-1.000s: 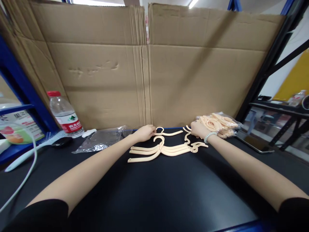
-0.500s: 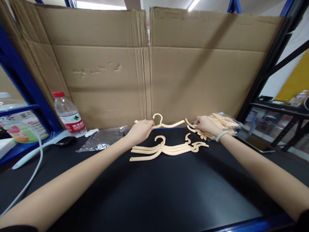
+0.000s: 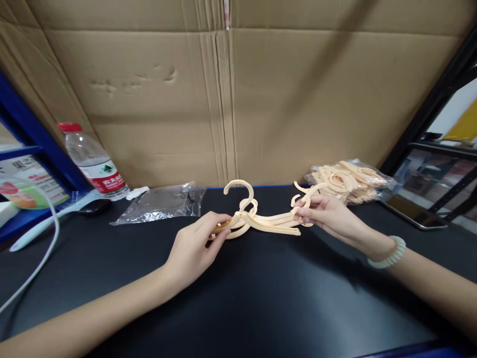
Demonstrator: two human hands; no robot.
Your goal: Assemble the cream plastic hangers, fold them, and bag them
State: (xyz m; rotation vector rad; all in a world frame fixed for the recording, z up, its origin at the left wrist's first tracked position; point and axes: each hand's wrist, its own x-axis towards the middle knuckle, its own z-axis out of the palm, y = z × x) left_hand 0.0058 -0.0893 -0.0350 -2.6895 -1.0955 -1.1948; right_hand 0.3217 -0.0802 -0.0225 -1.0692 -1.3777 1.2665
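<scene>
My left hand [image 3: 194,246] pinches one arm of a cream plastic clothes hanger [image 3: 272,227], whose hook points up and left. Other cream hangers [image 3: 278,218] lie together on the black table behind and partly under it. My right hand [image 3: 333,219] is closed on a small curved cream hook piece [image 3: 316,190], near the right ends of the lying hangers. Its fingertips hide part of the piece. A thin cream piece [image 3: 301,188] shows just behind that hand.
A clear bag of cream parts [image 3: 350,181] lies at the back right beside a phone-like slab [image 3: 417,211]. On the left are a flat clear plastic bag [image 3: 160,203], a red-capped bottle [image 3: 93,164], a light-blue brush [image 3: 48,231] and a white cable [image 3: 54,243]. Cardboard [image 3: 156,109] walls the back.
My left hand has brought its hanger nearer, in front of the lying hangers. My right hand has left the parts by the bag and come forward with a hook piece. The view has tilted down.
</scene>
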